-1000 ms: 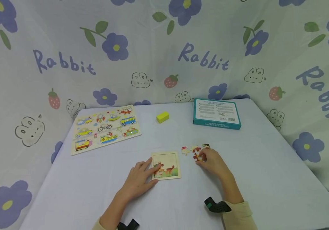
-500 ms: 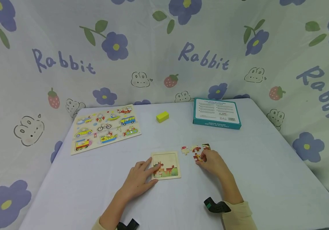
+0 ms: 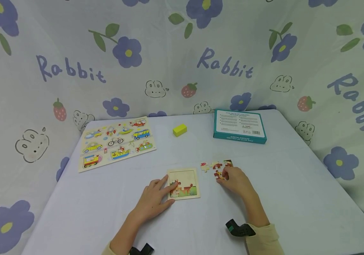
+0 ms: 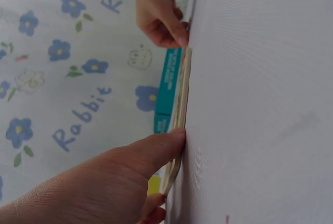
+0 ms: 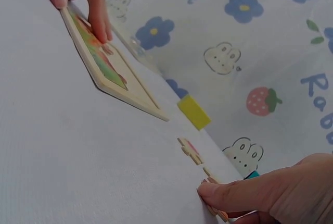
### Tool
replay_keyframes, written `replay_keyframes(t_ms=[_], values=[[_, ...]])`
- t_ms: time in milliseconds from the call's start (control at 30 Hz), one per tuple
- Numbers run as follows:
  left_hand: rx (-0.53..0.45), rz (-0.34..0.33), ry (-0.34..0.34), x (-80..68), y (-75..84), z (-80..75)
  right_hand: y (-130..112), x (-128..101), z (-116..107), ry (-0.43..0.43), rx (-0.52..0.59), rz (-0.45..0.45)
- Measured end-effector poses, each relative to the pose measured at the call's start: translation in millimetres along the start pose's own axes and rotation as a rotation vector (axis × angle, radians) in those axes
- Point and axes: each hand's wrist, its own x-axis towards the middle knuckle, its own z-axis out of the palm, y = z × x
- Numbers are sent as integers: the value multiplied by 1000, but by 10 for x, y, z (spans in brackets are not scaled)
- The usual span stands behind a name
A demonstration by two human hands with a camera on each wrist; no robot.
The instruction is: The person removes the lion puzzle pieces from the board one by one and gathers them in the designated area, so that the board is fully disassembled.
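Bystanders on the table

A vehicle board point(image 3: 116, 142) lies far left, a yellow block point(image 3: 179, 130) sits mid-back, a teal box point(image 3: 240, 126) back right; a Rabbit-print cloth point(image 3: 182, 56) hangs behind the white table point(image 3: 296, 198).

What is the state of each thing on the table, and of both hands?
Puzzle tray: flat, partly filled, upper part bare.
Loose pieces: outside the tray, right of it.
Left hand: fingers rest on the tray.
Right hand: fingertips on a loose piece.
Teal box: closed, lying flat.
Vehicle board: flat, pieces seated.
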Motion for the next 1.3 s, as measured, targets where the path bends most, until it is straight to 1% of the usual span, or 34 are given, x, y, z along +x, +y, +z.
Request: replay_keyframes(t_ms=[667, 800, 867, 933, 1067, 1200, 1300], values=[[-1, -3, -3, 26, -1, -6, 16, 19, -28, 8, 11, -30], [1, 5, 0, 27, -4, 2, 0, 12, -27, 39, -2, -49], [3, 10, 0, 23, -8, 6, -22, 10, -18, 72, -18, -81], [3, 15, 0, 17, -13, 9, -55, 5, 3, 108, -32, -131], [8, 28, -2, 8, -20, 11, -145, 1, 81, 159, -30, -256], [6, 33, -4, 0, -21, 6, -245, -7, 184, 173, -10, -379], [6, 36, -2, -4, -20, 5, -320, -15, 261, 163, 9, -456]])
